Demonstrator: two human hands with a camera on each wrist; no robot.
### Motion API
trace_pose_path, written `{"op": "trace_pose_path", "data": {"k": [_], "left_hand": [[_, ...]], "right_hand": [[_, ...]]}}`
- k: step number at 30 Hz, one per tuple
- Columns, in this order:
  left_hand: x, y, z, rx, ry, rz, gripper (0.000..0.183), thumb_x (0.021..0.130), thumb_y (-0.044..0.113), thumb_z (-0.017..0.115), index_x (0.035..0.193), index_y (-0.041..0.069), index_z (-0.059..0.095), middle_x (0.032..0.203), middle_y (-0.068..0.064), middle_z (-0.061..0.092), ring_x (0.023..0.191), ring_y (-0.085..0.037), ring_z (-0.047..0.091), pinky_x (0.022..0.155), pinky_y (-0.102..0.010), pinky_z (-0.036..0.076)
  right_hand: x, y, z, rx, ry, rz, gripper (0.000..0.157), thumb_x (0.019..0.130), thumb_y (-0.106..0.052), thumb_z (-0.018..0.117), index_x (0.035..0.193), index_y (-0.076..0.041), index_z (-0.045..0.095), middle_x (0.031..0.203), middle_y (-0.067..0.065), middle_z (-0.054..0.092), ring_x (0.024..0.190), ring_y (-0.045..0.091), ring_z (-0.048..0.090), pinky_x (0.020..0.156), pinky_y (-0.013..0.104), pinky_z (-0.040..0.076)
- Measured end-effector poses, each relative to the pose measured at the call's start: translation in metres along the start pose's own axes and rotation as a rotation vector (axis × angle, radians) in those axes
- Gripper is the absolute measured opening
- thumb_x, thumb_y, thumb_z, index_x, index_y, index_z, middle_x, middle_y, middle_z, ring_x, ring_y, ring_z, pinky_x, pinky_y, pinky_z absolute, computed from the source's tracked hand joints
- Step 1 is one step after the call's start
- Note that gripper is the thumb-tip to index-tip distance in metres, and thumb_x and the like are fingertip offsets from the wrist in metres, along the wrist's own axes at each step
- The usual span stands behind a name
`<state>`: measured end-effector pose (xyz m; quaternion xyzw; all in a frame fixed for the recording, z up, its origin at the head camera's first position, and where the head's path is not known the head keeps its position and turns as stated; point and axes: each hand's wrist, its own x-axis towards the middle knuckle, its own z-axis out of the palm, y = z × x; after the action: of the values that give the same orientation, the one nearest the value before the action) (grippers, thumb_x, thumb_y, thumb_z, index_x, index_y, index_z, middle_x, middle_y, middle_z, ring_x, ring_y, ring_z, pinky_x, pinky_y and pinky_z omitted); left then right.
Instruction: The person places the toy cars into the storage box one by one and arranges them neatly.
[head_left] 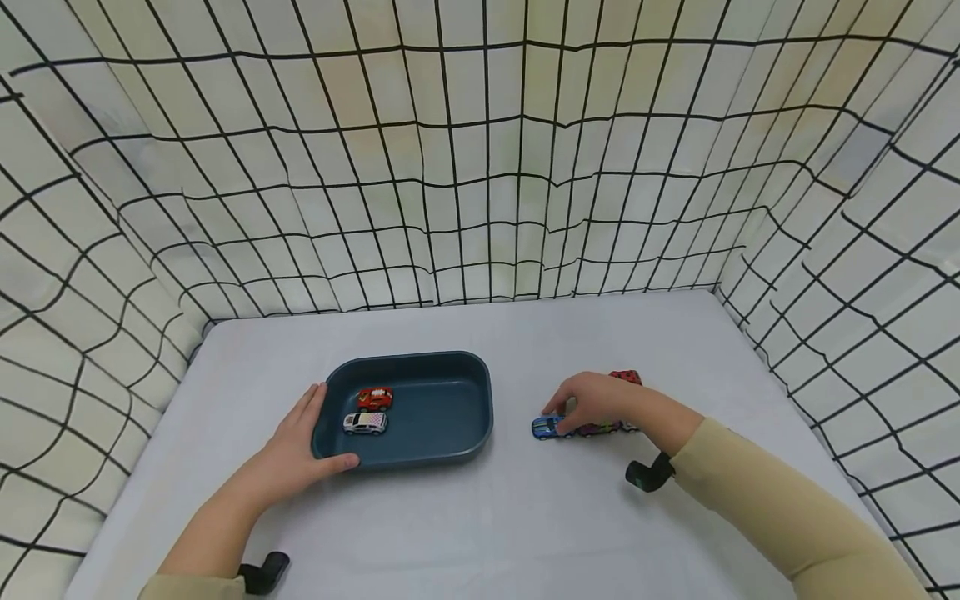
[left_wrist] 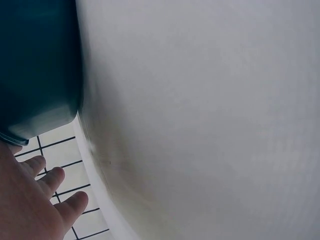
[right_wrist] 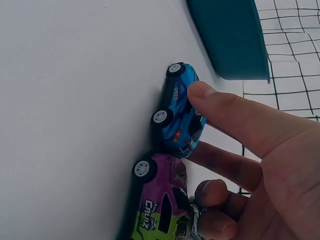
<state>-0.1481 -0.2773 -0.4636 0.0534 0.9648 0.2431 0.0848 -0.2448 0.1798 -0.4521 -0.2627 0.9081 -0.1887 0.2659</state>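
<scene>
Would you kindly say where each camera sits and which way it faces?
Head: on the head, looking forward and down at the tray, blue car, left hand and right hand; forearms show.
Left wrist: on that wrist, facing the tray's outside and table; left hand partly visible.
Right wrist: on that wrist, facing the blue car; right hand partly visible.
Head and right wrist share the blue car.

Black-gridded pale walls (head_left: 502, 150) rise behind and beside a white tabletop (head_left: 465, 525).
</scene>
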Motion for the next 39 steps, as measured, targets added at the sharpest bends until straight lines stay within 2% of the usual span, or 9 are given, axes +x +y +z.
{"op": "trace_pose_path", "data": {"k": [4,11,15,20,34,39], "left_hand": [[0.001,0.000,0.000,-0.002,-0.003,0.000,0.130,0.074,0.065,0.076,0.158,0.001,-0.001,0.161,-0.030,0.005,0.143,-0.055,0.013,0.105,-0.073,0.024],[0.002,0.003,0.000,-0.006,-0.004,0.004,0.130,0.074,0.065,0.076,0.158,0.001,0.000,0.161,-0.030,0.005,0.143,-0.054,0.013,0.106,-0.073,0.023],[0.002,0.004,-0.001,-0.005,-0.003,0.008,0.129,0.075,0.065,0.076,0.158,0.001,0.000,0.161,-0.030,0.005,0.143,-0.054,0.013,0.106,-0.073,0.024],[0.002,0.004,-0.003,-0.014,-0.002,0.012,0.128,0.076,0.062,0.076,0.157,0.000,0.000,0.161,-0.031,0.005,0.142,-0.055,0.013,0.105,-0.073,0.023],[0.001,0.001,-0.003,-0.005,0.005,0.004,0.128,0.076,0.062,0.076,0.157,-0.001,-0.001,0.160,-0.032,0.005,0.142,-0.056,0.014,0.105,-0.073,0.023],[0.001,0.000,0.000,-0.016,-0.001,-0.003,0.130,0.075,0.063,0.076,0.157,0.000,-0.002,0.160,-0.032,0.005,0.142,-0.056,0.013,0.105,-0.073,0.023]], "right_hand": [[-0.001,0.001,0.003,-0.031,0.006,-0.001,0.030,0.083,-0.030,0.081,0.113,-0.030,0.076,0.094,-0.016,0.064,0.094,0.008,0.055,0.090,0.034,0.049],[-0.002,-0.006,0.005,-0.085,0.000,0.018,0.032,0.082,-0.030,0.082,0.114,-0.029,0.076,0.094,-0.015,0.062,0.089,0.007,0.054,0.084,0.031,0.050],[-0.005,-0.010,0.004,-0.109,0.012,0.020,0.034,0.083,-0.032,0.082,0.115,-0.030,0.076,0.096,-0.015,0.063,0.091,0.008,0.055,0.085,0.032,0.049],[-0.009,-0.009,0.001,-0.085,0.032,0.015,0.034,0.084,-0.033,0.080,0.118,-0.031,0.074,0.100,-0.015,0.064,0.095,0.009,0.055,0.086,0.033,0.049],[-0.013,-0.016,-0.024,-0.033,0.088,-0.053,0.037,0.087,-0.029,0.078,0.123,-0.027,0.072,0.093,-0.012,0.063,0.085,0.011,0.055,0.074,0.030,0.050],[-0.014,-0.023,-0.029,-0.001,0.107,-0.080,0.037,0.088,-0.027,0.077,0.124,-0.026,0.072,0.098,-0.011,0.063,0.085,0.010,0.059,0.074,0.029,0.052]]}}
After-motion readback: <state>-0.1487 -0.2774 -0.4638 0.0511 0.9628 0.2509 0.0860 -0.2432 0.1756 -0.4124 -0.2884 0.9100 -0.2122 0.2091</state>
